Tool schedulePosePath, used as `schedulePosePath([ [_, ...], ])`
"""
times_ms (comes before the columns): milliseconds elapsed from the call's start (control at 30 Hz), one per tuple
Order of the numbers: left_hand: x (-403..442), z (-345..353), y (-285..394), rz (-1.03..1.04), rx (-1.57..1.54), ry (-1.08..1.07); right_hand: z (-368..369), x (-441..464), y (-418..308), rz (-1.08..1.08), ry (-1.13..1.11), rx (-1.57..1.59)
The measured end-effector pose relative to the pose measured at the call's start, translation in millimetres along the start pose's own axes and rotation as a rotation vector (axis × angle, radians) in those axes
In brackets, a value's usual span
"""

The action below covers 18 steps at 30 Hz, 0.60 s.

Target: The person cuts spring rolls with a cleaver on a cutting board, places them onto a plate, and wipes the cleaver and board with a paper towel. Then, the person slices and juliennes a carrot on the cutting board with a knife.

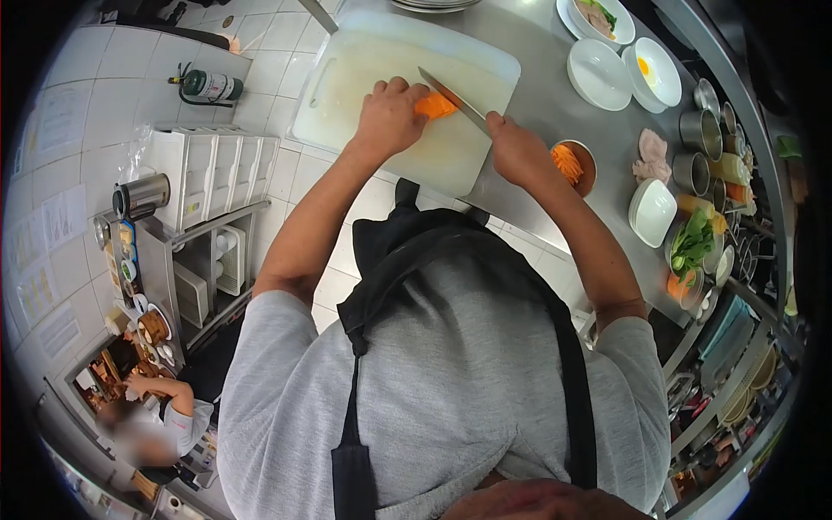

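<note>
On the white cutting board (347, 74) lies a bright orange piece of carrot (438, 107). The bent fingers of my left hand (390, 117) press on its left end, partly hiding it. My right hand (518, 149) is wrapped round the handle of a kitchen knife (459, 100), whose blade slants across the carrot, close beside my left fingertips. Whether the edge touches the carrot or the board I cannot tell. A round bowl of shredded carrot (568, 165) stands right of my right hand, near the forearm.
White bowls (600, 74) stand on the steel counter (537, 95) at the upper right. Stacked white dishes (650, 212), leafy greens (691, 243) and metal containers (700, 132) line the right side. A fire extinguisher (212, 85) hangs at left; another person (160, 416) works at lower left.
</note>
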<state>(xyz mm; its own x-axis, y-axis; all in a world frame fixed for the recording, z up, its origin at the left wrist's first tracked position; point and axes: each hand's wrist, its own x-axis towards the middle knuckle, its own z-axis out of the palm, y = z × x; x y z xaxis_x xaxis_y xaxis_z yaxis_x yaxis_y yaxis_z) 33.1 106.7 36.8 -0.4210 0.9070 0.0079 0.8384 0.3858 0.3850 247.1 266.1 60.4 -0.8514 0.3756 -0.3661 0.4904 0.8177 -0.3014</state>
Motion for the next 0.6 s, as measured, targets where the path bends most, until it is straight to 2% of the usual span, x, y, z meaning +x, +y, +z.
schedulePosePath([
  [267, 15, 13, 9, -0.053, 0.160, -0.192, -18, -10, -11, -0.089, 0.073, -0.038],
  [367, 17, 18, 7, -0.069, 0.153, -0.192, -30, -23, -9, -0.086, 0.040, -0.023],
  [600, 16, 26, 3, -0.022, 0.170, -0.163, -10, 12, -1, -0.101, 0.015, -0.064],
])
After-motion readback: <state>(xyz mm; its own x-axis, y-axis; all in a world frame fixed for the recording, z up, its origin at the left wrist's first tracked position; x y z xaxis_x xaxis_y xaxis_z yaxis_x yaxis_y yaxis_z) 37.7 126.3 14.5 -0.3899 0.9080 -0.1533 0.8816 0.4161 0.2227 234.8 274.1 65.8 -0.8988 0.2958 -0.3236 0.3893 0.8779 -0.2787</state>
